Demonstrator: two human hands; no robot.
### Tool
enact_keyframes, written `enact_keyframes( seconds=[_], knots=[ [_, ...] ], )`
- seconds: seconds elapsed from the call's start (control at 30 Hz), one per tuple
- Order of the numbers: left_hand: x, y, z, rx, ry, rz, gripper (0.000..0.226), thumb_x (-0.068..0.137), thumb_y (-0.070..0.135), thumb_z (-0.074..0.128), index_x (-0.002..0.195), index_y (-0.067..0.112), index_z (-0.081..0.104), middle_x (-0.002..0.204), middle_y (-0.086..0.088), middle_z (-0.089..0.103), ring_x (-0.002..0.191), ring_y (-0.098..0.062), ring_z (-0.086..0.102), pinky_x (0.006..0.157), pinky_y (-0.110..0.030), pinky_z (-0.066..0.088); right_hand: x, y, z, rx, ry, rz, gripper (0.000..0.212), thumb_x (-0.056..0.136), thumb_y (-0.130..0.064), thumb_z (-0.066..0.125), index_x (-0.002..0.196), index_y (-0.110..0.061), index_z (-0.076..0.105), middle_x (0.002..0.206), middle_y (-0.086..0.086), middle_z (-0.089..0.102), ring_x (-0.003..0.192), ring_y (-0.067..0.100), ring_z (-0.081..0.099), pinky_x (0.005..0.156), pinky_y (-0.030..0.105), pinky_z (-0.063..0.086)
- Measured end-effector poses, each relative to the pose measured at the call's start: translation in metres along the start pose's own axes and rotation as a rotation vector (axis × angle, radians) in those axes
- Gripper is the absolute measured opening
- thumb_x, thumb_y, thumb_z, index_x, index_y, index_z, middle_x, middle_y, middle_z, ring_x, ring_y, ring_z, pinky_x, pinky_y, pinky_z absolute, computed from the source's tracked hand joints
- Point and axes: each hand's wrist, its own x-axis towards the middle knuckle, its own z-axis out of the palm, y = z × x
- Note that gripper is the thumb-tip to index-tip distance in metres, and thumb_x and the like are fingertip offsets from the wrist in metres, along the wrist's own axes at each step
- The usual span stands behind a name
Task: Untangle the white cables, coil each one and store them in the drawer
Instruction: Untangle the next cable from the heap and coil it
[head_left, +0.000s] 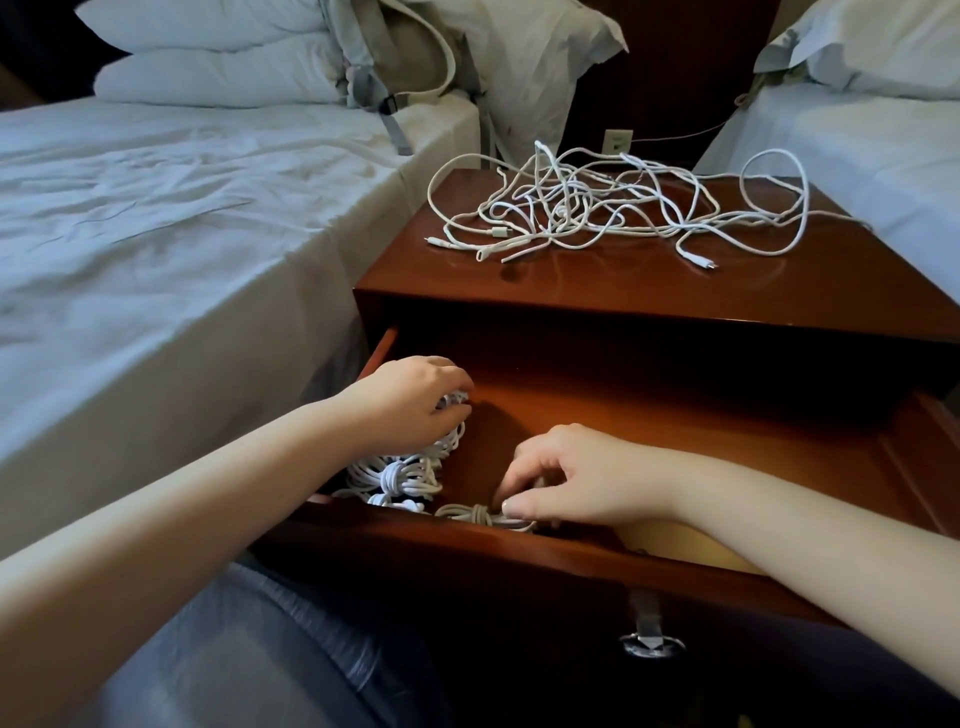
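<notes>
A tangle of white cables (597, 208) lies on top of the wooden nightstand (519, 283). Below it the drawer (675, 415) stands pulled open. Several coiled white cables (400, 475) lie in its left front corner. My left hand (415, 402) is inside the drawer with its fingers curled round a coiled cable at the left wall. My right hand (561, 475) is near the drawer's front edge and pinches another coiled cable (478, 514) with bent fingers.
A bed (182, 208) with white sheets and pillows flanks the nightstand on the left, a second bed (857, 135) on the right. A backpack (395, 57) leans on the left bed's pillows. A metal ring handle (652, 644) hangs on the drawer front.
</notes>
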Motion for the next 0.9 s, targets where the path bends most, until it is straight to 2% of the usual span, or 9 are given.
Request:
enact_keyframes(
  seconds=[0.13,0.2,0.27,0.33,0.4,0.5,0.6,0.73,0.9],
  knots=[
    [0.0,0.0,0.001,-0.002,0.009,-0.001,0.034,0.097,0.029,0.046,0.128,0.019,0.055,0.132,0.005,0.052,0.122,-0.01,0.047,0.1,-0.024,0.018,0.001,0.002,-0.001,0.005,0.035,-0.002,0.023,0.09,-0.031,0.06,0.11,-0.022,0.07,0.103,-0.013,0.066,0.09,-0.002,0.059,0.083,0.015,0.045],
    [0.0,0.0,0.001,-0.006,0.04,-0.008,0.033,0.096,0.028,0.047,0.127,0.018,0.055,0.131,0.004,0.053,0.122,-0.012,0.048,0.099,-0.024,0.021,0.001,0.002,-0.003,0.024,0.095,-0.016,0.018,0.09,-0.027,0.061,0.105,-0.023,0.07,0.094,-0.012,0.067,0.082,0.0,0.062,0.077,0.011,0.045],
    [0.002,0.0,-0.002,-0.017,0.085,-0.009,0.033,0.095,0.026,0.049,0.125,0.014,0.057,0.127,0.0,0.056,0.117,-0.017,0.052,0.099,-0.03,0.033,0.002,0.003,-0.008,0.061,0.2,-0.023,0.014,0.088,-0.022,0.063,0.1,-0.023,0.071,0.082,-0.015,0.065,0.068,-0.005,0.062,0.068,0.007,0.043],
    [0.008,0.003,-0.007,-0.04,0.173,0.017,0.03,0.093,0.024,0.052,0.118,0.01,0.061,0.115,-0.005,0.062,0.105,-0.022,0.058,0.089,-0.036,0.045,0.003,0.006,-0.019,0.083,0.347,-0.022,0.014,0.087,-0.018,0.063,0.098,-0.021,0.072,0.077,-0.018,0.063,0.066,-0.01,0.058,0.068,0.005,0.041],
    [0.018,0.011,-0.016,-0.093,0.279,0.032,0.023,0.091,0.022,0.055,0.107,0.008,0.064,0.099,-0.006,0.066,0.09,-0.023,0.061,0.079,-0.036,0.049,0.005,0.009,-0.033,0.069,0.493,-0.017,0.015,0.087,-0.015,0.063,0.098,-0.021,0.072,0.079,-0.02,0.062,0.072,-0.009,0.057,0.069,0.004,0.039],
    [0.042,0.026,-0.029,-0.143,0.409,0.013,0.019,0.089,0.021,0.056,0.098,0.008,0.066,0.086,-0.005,0.066,0.079,-0.021,0.059,0.074,-0.035,0.048,0.007,0.016,-0.059,0.047,0.673,0.005,0.015,0.088,-0.014,0.062,0.097,-0.023,0.071,0.079,-0.02,0.06,0.07,-0.005,0.054,0.068,0.011,0.039],
    [0.073,0.037,-0.039,-0.207,0.499,-0.029,0.018,0.088,0.019,0.055,0.095,0.006,0.066,0.085,-0.007,0.066,0.079,-0.022,0.058,0.071,-0.03,0.044,0.007,0.024,-0.087,0.025,0.801,0.034,0.014,0.088,-0.014,0.061,0.095,-0.022,0.071,0.074,-0.02,0.056,0.071,0.001,0.052,0.075,0.02,0.039],
    [0.116,0.048,-0.046,-0.294,0.51,-0.103,0.019,0.088,0.015,0.053,0.096,0.004,0.067,0.091,-0.009,0.066,0.086,-0.02,0.057,0.066,-0.02,0.031,0.014,0.041,-0.121,-0.002,0.929,0.069,0.013,0.087,-0.013,0.06,0.091,-0.021,0.07,0.074,-0.016,0.057,0.071,0.005,0.051,0.075,0.021,0.04],
    [0.163,0.06,-0.035,-0.354,0.499,-0.137,0.018,0.088,0.013,0.051,0.094,0.006,0.066,0.094,-0.008,0.066,0.092,-0.023,0.058,0.073,-0.024,0.038,0.035,0.075,-0.152,-0.08,1.063,0.143,0.016,0.087,-0.013,0.057,0.092,-0.024,0.069,0.089,-0.008,0.063,0.073,0.008,0.053,0.076,0.024,0.044]
  ],
)
